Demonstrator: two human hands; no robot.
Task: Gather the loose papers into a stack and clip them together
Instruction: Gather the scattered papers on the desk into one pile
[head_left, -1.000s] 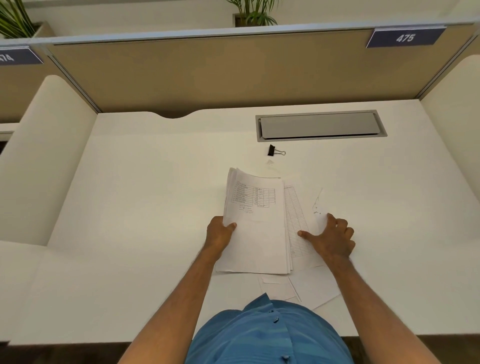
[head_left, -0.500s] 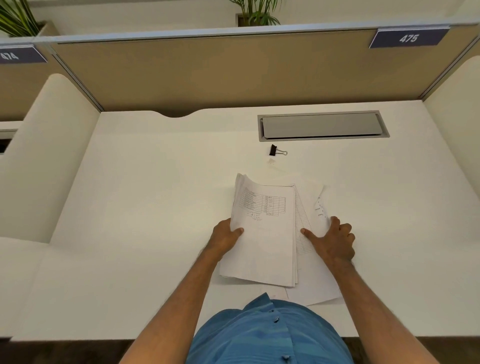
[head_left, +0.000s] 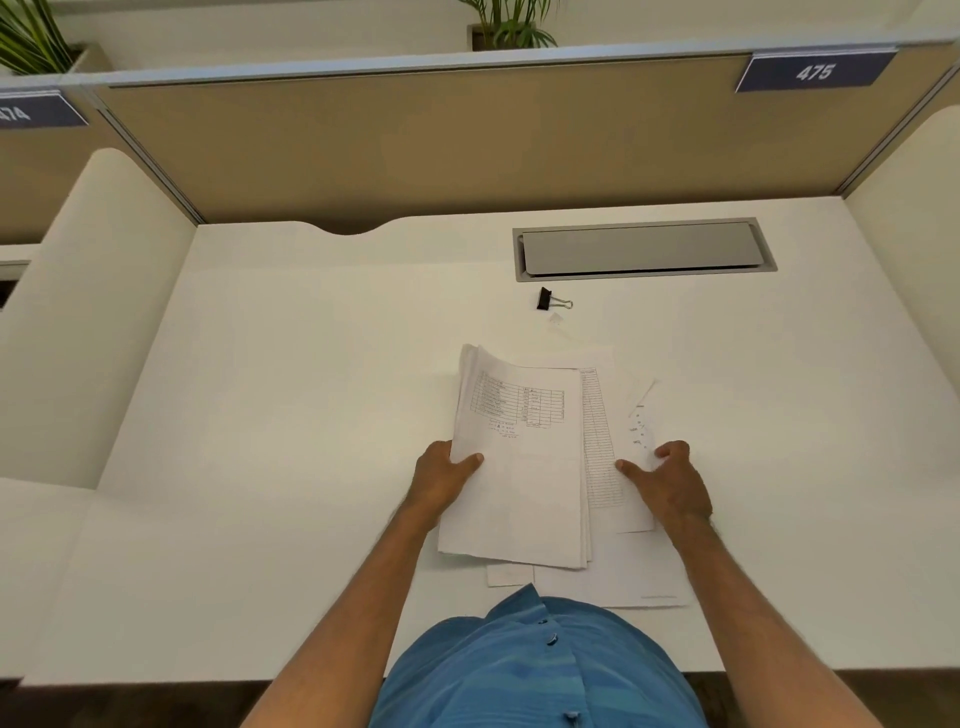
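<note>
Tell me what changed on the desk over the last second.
Little did. The left hand keeps its grip on the stack, whose lean straightened a bit. The right hand still presses the loose sheets beside it, now tucked closer. The binder clip stayed untouched near the desk's cable tray.

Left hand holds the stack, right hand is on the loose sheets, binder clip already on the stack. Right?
Not quite. The head view shows the binder clip lying unused on the desk beyond the papers. Left hand does hold the stack; right hand is on the loose sheets.
</note>
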